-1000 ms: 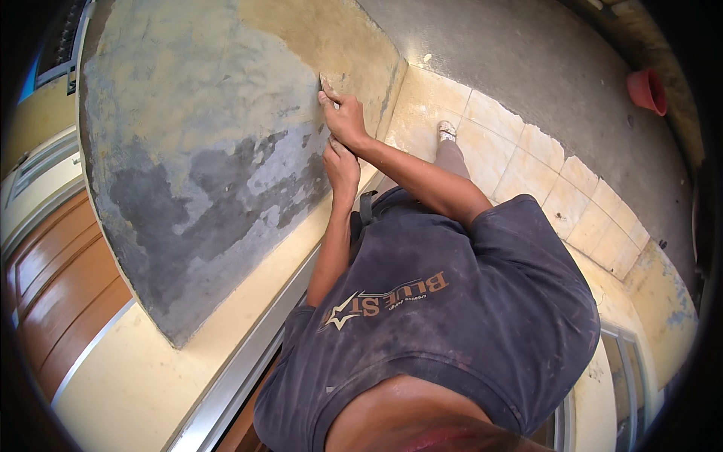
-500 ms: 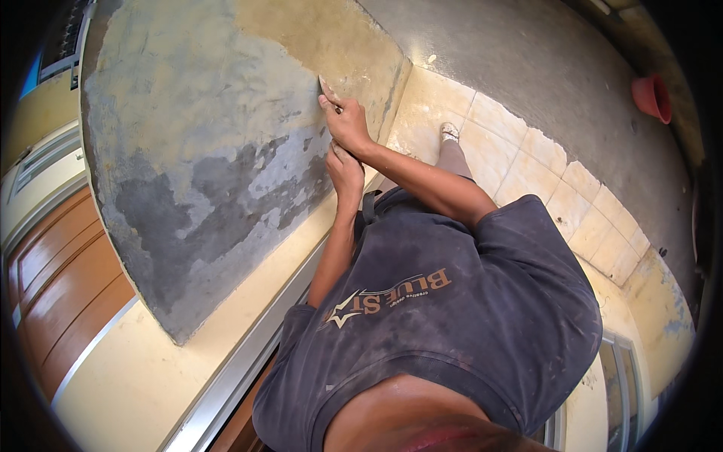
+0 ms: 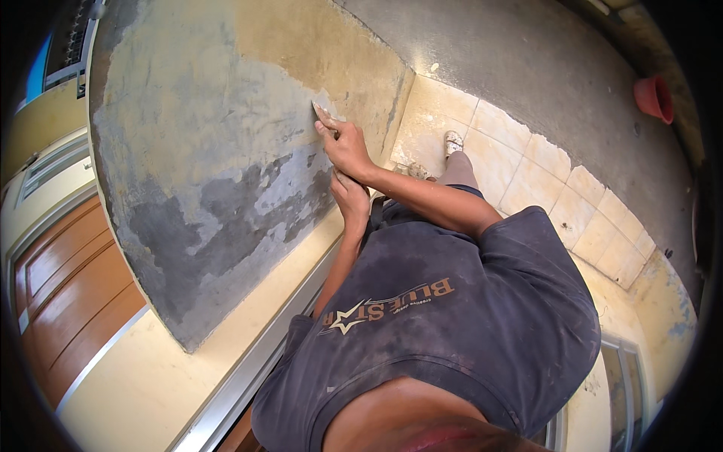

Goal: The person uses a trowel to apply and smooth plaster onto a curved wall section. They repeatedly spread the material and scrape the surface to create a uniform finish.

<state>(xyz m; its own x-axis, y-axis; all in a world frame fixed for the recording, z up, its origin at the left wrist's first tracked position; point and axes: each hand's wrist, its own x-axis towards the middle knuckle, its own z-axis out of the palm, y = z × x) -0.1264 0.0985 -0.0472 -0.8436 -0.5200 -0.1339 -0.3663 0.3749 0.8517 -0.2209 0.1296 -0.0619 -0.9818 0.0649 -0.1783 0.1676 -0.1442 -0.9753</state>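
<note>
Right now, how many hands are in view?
2: the right hand, holding a scraper at the wall, and the left hand, just below it in the picture, partly hidden.

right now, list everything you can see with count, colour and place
Flat scraper: one, pale and smeared, upper centre
Rough plaster wall: one, mottled grey and tan, upper left
Square floor tiles: several, cream, right of centre
Flat concrete floor: one, grey, upper right
Round tapered bucket: one, red, far right
Glossy panelled door: one, brown, left edge
Straight metal-look frame: one, silver, lower left
Framed window: one, whitish-grey, lower right
Speckled shoe: one clear, whitish, on the tiles
Printed cloth T-shirt: one, dark grey, lower centre
Right grip: one, bare, around the scraper
Left grip: one, bare, just below the right grip
</note>
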